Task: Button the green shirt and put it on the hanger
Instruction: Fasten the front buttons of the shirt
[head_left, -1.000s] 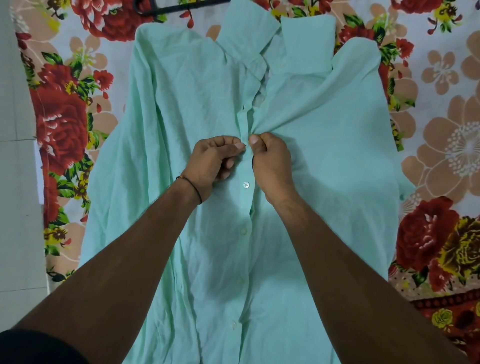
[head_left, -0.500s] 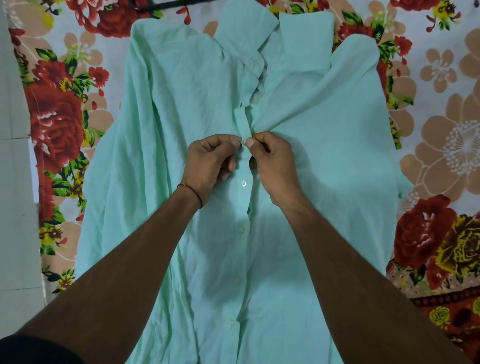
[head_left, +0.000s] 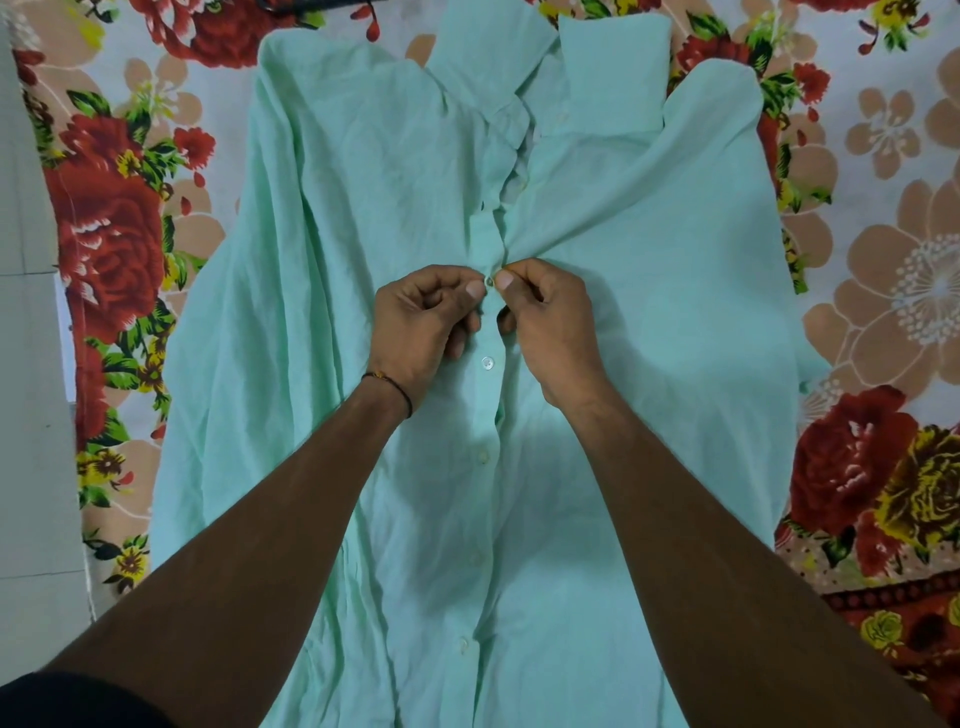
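Observation:
The mint green shirt (head_left: 337, 218) lies flat, front up, collar at the far end. Several white buttons run down its placket below my hands and are fastened; the nearest one (head_left: 487, 362) shows just below my fingers. My left hand (head_left: 423, 325) pinches the placket edge at mid chest. Facing it, my right hand (head_left: 545, 322) pinches the other front edge, thumb to thumb, with a small white button (head_left: 490, 280) between the fingertips. Above this spot the shirt front gapes open up to the collar. A dark hanger (head_left: 311, 6) peeks in at the top edge.
A flowered bedsheet (head_left: 883, 260) in red, beige and white lies under the shirt and spreads to both sides. A pale tiled floor (head_left: 26, 415) runs along the left edge.
Both hands stay at the same button. The button has come into view between the thumb tips, and the fabric on the right is pulled tighter toward the placket.

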